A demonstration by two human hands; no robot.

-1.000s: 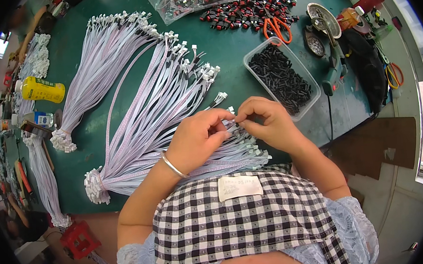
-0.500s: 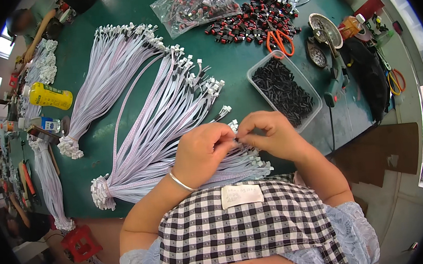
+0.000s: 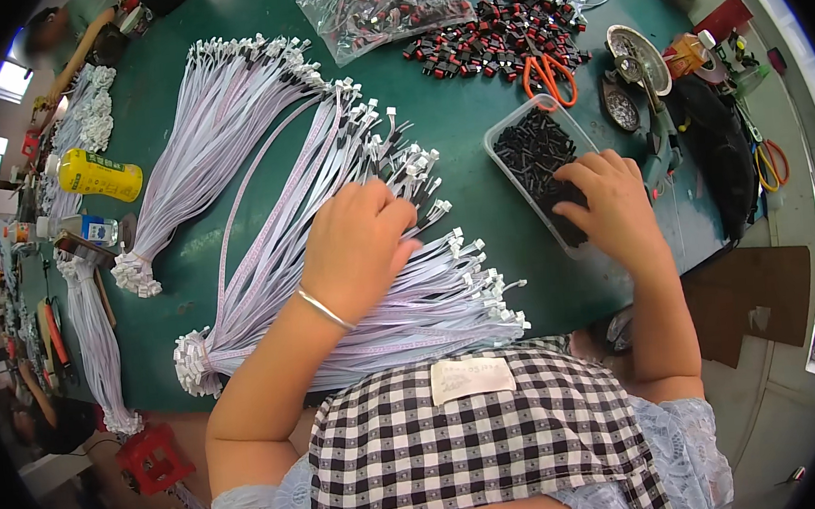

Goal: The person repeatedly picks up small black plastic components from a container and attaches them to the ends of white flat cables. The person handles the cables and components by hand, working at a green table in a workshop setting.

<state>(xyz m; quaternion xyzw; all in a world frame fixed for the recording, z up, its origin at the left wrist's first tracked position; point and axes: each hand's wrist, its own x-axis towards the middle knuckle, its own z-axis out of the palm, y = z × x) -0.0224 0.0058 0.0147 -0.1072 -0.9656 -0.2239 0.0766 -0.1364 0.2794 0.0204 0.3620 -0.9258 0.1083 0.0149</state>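
My left hand lies on a fanned bundle of white ribbon cables with small white plugs at their ends. Its fingers curl down over the cables near the plug ends. My right hand is off to the right, its fingertips dipped into a clear plastic tray of small black parts. The fingertips are hidden among the parts, so I cannot tell if they hold any. The cables are tied at the lower left end.
A second tied cable bundle lies further left on the green table. Orange scissors, a pile of red and black parts, a clear bag and a yellow bottle surround it. A red stool stands lower left.
Both hands were pinched together on a cable end in front of me. Now they are apart: the right hand has moved to the tray and the left lies on the bundle.
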